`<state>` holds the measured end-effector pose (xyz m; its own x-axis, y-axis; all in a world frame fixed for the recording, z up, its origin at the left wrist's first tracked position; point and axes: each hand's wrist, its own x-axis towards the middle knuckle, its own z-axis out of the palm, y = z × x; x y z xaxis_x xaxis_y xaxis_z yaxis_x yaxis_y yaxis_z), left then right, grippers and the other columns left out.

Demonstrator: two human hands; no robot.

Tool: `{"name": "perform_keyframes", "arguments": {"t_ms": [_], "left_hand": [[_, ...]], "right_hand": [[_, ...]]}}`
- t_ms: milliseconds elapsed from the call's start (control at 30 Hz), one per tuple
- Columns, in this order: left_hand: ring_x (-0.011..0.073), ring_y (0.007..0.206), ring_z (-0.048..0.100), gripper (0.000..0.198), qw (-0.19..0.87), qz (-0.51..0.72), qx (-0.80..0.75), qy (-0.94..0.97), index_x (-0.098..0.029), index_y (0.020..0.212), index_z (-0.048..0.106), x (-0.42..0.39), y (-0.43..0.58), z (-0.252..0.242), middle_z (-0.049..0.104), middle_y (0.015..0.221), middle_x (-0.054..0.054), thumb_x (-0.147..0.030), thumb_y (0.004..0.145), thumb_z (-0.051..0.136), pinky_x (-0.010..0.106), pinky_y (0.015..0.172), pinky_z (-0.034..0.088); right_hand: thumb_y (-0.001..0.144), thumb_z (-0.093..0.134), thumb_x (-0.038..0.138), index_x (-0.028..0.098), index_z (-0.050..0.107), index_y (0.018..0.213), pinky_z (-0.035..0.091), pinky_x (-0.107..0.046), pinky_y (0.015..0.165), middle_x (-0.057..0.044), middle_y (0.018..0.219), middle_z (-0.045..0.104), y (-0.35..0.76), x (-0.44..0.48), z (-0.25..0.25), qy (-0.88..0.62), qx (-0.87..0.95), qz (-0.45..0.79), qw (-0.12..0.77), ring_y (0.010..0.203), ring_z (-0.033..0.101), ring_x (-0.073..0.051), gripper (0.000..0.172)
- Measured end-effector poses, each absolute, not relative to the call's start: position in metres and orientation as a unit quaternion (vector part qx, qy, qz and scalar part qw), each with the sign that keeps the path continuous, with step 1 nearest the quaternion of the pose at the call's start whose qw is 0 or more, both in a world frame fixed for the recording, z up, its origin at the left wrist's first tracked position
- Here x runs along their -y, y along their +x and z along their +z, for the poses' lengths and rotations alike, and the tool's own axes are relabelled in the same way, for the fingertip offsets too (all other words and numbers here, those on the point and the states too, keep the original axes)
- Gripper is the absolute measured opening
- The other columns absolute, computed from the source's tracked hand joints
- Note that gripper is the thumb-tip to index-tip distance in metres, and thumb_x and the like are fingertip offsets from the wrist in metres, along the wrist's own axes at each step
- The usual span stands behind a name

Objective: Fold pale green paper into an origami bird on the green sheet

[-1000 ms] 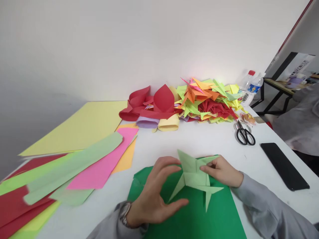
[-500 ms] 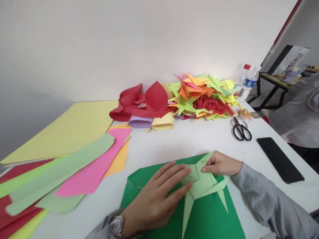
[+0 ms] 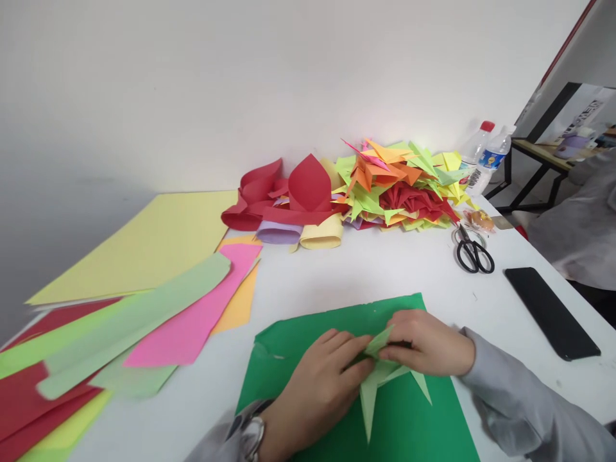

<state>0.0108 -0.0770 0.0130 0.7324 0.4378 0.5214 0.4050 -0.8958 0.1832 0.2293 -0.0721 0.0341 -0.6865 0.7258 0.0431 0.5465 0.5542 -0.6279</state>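
A light green folded paper star (image 3: 369, 401) lies over a dark green sheet (image 3: 409, 427), with pointed arms sticking out toward me. My left hand (image 3: 325, 378) grips the star's left side, its thumb and fingers closed at the edge. On the other side, my right hand (image 3: 423, 343) pinches a folded flap of the same star between thumb and fingers. Both hands cover much of the star's middle, so its inner folds are hidden.
Coloured paper strips (image 3: 192, 327) and a yellow sheet (image 3: 144, 250) lie at left. Rolled red paper (image 3: 310, 186) and a heap of folded paper stars (image 3: 394, 186) stand by the wall. Scissors (image 3: 474, 255), a black phone (image 3: 551, 311) and plastic bottles (image 3: 491, 157) are at right. A person's sleeve (image 3: 568, 224) shows beyond.
My left hand has gone from lying flat with fingers stretched to gripping the star's edge. My right hand has drawn its flap inward, closer to the left hand. The view has shifted slightly left.
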Motion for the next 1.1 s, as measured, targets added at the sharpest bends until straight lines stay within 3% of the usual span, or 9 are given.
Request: {"name": "perform_keyframes", "arguments": {"t_ms": [133, 233, 367, 533, 633, 733, 867, 967, 1100], "left_hand": [[0.0150, 0.066, 0.060, 0.015, 0.119, 0.330, -0.270, 0.897, -0.019, 0.082, 0.053, 0.079, 0.011, 0.006, 0.070, 0.084, 0.003, -0.008, 0.086, 0.044, 0.026, 0.059, 0.045], [0.0131, 0.058, 0.058, 0.009, 0.185, 0.333, -0.355, 0.854, -0.020, 0.077, 0.049, 0.082, 0.013, 0.004, 0.065, 0.069, -0.002, -0.015, 0.083, 0.054, 0.022, 0.053, 0.042], [0.0111, 0.052, 0.055, 0.010, 0.239, 0.299, -0.406, 0.830, -0.019, 0.076, 0.053, 0.082, 0.016, 0.007, 0.060, 0.062, -0.005, -0.020, 0.080, 0.063, 0.020, 0.049, 0.038], [0.0107, 0.052, 0.050, 0.019, 0.301, 0.256, -0.411, 0.821, -0.018, 0.068, 0.062, 0.076, 0.015, 0.013, 0.059, 0.058, -0.004, -0.030, 0.083, 0.062, 0.020, 0.049, 0.034], [0.0102, 0.050, 0.048, 0.026, 0.359, 0.256, -0.420, 0.793, -0.017, 0.064, 0.065, 0.072, 0.013, 0.015, 0.058, 0.054, -0.003, -0.031, 0.084, 0.057, 0.020, 0.049, 0.033], [0.0106, 0.050, 0.048, 0.029, 0.379, 0.278, -0.434, 0.769, -0.017, 0.060, 0.066, 0.070, 0.011, 0.014, 0.058, 0.052, -0.002, -0.033, 0.082, 0.058, 0.020, 0.049, 0.033], [0.0105, 0.049, 0.045, 0.030, 0.390, 0.281, -0.446, 0.755, -0.016, 0.059, 0.066, 0.069, 0.010, 0.015, 0.057, 0.050, -0.002, -0.035, 0.080, 0.060, 0.021, 0.048, 0.031], [0.0095, 0.048, 0.038, 0.035, 0.396, 0.248, -0.458, 0.756, -0.016, 0.053, 0.060, 0.068, 0.010, 0.019, 0.048, 0.047, -0.004, -0.038, 0.081, 0.059, 0.021, 0.047, 0.028], [0.0104, 0.053, 0.037, 0.029, 0.423, 0.216, -0.425, 0.770, -0.016, 0.065, 0.062, 0.067, 0.010, 0.025, 0.045, 0.055, -0.004, -0.036, 0.085, 0.052, 0.021, 0.050, 0.028]], "right_hand": [[0.087, 0.058, 0.048, 0.018, 0.064, 0.079, 0.035, -0.028, 0.065, -0.002, 0.068, 0.060, 0.228, 0.081, 0.042, -0.361, 0.879, 0.266, 0.163, 0.067, 0.052, -0.016, 0.032], [0.074, 0.066, 0.063, 0.018, 0.065, 0.084, 0.032, -0.030, 0.066, -0.003, 0.073, 0.064, 0.225, 0.086, 0.040, -0.382, 0.879, 0.229, 0.171, 0.070, 0.056, -0.018, 0.046], [0.095, 0.051, 0.044, 0.018, 0.066, 0.080, 0.032, -0.030, 0.066, -0.002, 0.071, 0.067, 0.221, 0.089, 0.029, -0.398, 0.874, 0.199, 0.196, 0.069, 0.059, -0.016, 0.033], [0.098, 0.045, 0.035, 0.018, 0.065, 0.073, 0.036, -0.028, 0.063, -0.001, 0.062, 0.064, 0.221, 0.087, 0.025, -0.425, 0.846, 0.225, 0.232, 0.062, 0.057, -0.014, 0.036], [0.087, 0.063, 0.044, 0.017, 0.065, 0.073, 0.038, -0.028, 0.063, 0.000, 0.062, 0.062, 0.222, 0.086, 0.029, -0.452, 0.830, 0.245, 0.217, 0.063, 0.057, -0.016, 0.030], [0.067, 0.081, 0.049, 0.016, 0.068, 0.086, 0.041, -0.028, 0.065, -0.003, 0.073, 0.066, 0.224, 0.085, 0.033, -0.482, 0.808, 0.258, 0.220, 0.071, 0.059, -0.019, 0.040], [0.083, 0.069, 0.038, 0.017, 0.069, 0.085, 0.041, -0.025, 0.061, -0.002, 0.072, 0.065, 0.226, 0.081, 0.032, -0.471, 0.796, 0.295, 0.239, 0.067, 0.058, -0.016, 0.021], [0.092, 0.056, 0.040, 0.017, 0.069, 0.076, 0.042, -0.026, 0.061, -0.002, 0.063, 0.063, 0.227, 0.079, 0.027, -0.446, 0.802, 0.293, 0.268, 0.060, 0.055, -0.014, 0.031], [0.096, 0.046, 0.047, 0.018, 0.070, 0.075, 0.042, -0.026, 0.061, -0.003, 0.061, 0.064, 0.223, 0.081, 0.022, -0.421, 0.810, 0.282, 0.294, 0.059, 0.056, -0.014, 0.043]]}}
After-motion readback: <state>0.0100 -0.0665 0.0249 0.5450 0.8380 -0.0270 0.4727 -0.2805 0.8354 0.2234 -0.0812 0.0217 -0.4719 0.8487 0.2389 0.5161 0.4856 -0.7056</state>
